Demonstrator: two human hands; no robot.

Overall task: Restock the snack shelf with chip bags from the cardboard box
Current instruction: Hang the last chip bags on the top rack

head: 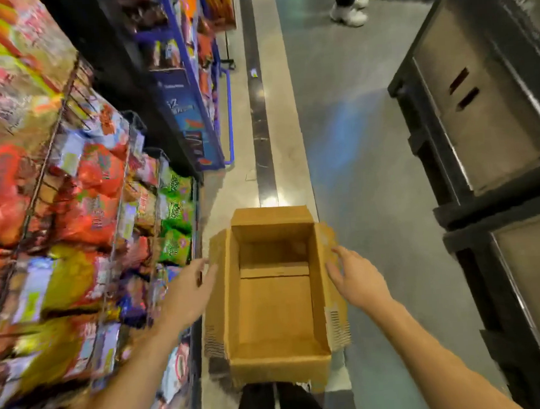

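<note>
Both hands spread open, left hand [190, 293] and right hand [358, 276] flanking the empty cardboard box [276, 302], snack shelf [81, 197] to its left.

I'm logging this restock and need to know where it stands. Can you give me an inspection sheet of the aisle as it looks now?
Surface: grey floor with a dark strip running down the aisle.
Job's things: cardboard box on the floor, flaps open, no bags visible inside; snack shelf to the left, wire racks packed with bags.
Clutter: small scraps of litter on the floor farther up.
Hands: left hand at the box's left flap, right hand at its right flap, both open, holding nothing; contact unclear.
Cables: nothing seen.
Surroundings: dark cabinets to the right, a blue display stand up the aisle, another person's shoes at the far end.
</note>
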